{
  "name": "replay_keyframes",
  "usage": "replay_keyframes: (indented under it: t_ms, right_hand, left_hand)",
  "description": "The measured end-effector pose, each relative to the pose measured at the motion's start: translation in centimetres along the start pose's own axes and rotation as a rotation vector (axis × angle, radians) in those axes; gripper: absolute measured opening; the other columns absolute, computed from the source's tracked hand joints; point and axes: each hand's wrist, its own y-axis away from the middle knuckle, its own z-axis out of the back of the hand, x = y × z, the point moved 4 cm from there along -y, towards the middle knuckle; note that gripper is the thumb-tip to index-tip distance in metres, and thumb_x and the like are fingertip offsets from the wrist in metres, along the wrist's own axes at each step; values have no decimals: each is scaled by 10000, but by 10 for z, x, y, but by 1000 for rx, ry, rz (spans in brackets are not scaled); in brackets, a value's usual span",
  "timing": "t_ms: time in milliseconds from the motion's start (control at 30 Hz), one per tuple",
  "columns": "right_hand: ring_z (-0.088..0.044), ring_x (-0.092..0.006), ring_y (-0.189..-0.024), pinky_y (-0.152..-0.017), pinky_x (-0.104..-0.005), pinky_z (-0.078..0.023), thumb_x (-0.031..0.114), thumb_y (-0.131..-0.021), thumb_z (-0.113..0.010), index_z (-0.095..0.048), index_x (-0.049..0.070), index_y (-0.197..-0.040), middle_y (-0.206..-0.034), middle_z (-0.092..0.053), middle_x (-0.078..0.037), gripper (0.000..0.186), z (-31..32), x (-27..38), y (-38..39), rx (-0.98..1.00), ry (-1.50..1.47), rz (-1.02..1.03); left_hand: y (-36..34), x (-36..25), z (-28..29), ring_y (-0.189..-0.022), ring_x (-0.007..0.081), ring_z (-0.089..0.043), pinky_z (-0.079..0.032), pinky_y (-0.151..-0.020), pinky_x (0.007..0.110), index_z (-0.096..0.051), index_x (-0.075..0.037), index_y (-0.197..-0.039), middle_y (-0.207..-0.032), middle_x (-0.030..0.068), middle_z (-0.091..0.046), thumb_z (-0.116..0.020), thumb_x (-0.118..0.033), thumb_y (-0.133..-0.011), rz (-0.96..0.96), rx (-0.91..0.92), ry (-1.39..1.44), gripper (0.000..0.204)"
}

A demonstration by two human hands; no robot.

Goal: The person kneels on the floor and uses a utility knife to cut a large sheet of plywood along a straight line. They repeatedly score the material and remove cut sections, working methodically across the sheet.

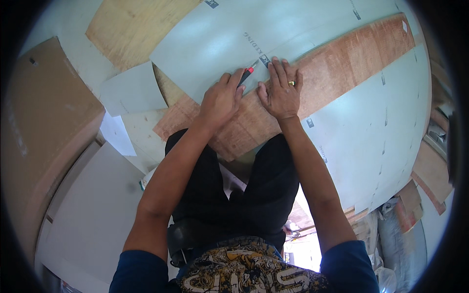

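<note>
My left hand (222,97) is closed around a black-and-red cutter knife (248,73). The knife's thin tip points up and right, over a pale grey-green laminate sheet (210,53) with printed marks. A long strip of brown plywood (351,63) lies across the sheet, running from lower left to upper right. My right hand (282,93), with a gold ring on one finger, lies flat on this strip, fingers stretched over its far edge. The heel of my left hand is on or just above the strip.
A bare plywood board (137,29) lies at the upper left, with a smaller grey offcut (133,90) below it. A large brown panel (49,107) and a white panel (93,205) stand at the left. Wood scraps (430,171) are piled at the right.
</note>
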Motion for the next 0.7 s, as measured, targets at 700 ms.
replay_keyframes:
  t_ms: [700]
  right_hand:
    - [-419, -311, -1517, -1249, -605, -261, 423, -937, -657, -582, 51, -1474, -1572, -540, -121, 658, -7, 4, -39, 42, -74, 83]
  left_hand:
    - [-40, 10, 25, -1085, 433, -708, -560, -959, 541, -547, -94, -1462, -1164, 245, -728, -452, -194, -1102, 120, 194, -224, 386]
